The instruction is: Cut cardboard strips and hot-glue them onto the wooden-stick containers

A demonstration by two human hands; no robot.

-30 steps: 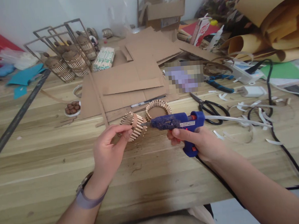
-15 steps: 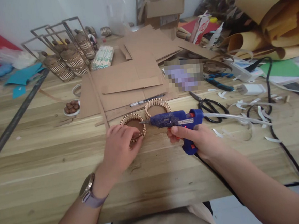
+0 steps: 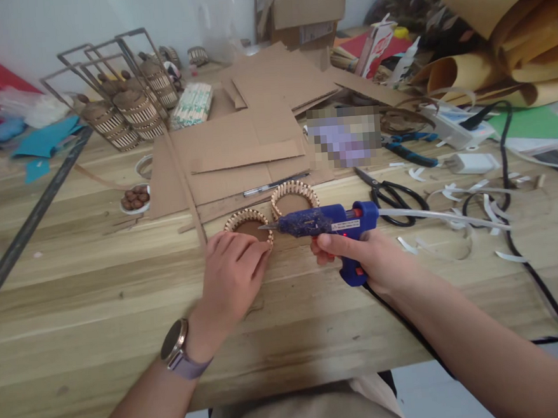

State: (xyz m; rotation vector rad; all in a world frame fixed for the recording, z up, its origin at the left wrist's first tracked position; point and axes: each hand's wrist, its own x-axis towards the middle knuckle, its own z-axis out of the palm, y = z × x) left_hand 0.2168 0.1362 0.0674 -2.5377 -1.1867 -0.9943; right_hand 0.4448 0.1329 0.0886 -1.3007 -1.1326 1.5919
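Note:
In my right hand [image 3: 358, 251] is a blue hot glue gun [image 3: 315, 220], its red light lit and a long white glue stick [image 3: 442, 215] coming out of the back. The nozzle points left, over the right side of a low round tray [image 3: 248, 216] with a rim of short wooden sticks and a brown base. My left hand [image 3: 233, 266] pinches this tray's near rim; the fingers hide that part and anything small between them. Just behind, to the right, sits a second round stick-rimmed tray [image 3: 294, 194], partly covered by the glue gun.
Black scissors [image 3: 395, 201] and blue-handled pliers [image 3: 411, 152] lie to the right, among white strips and a black cable [image 3: 534, 274]. Cardboard sheets [image 3: 235, 135] spread behind the trays, with a pen [image 3: 275, 184]. Small stick lanterns [image 3: 138, 110] and a bowl of brown nuts [image 3: 135, 200] stand left.
My left hand has shifted slightly right along the near rim, its fingers now closer together and covering more of it. The glue gun's nozzle has moved slightly left over the tray.

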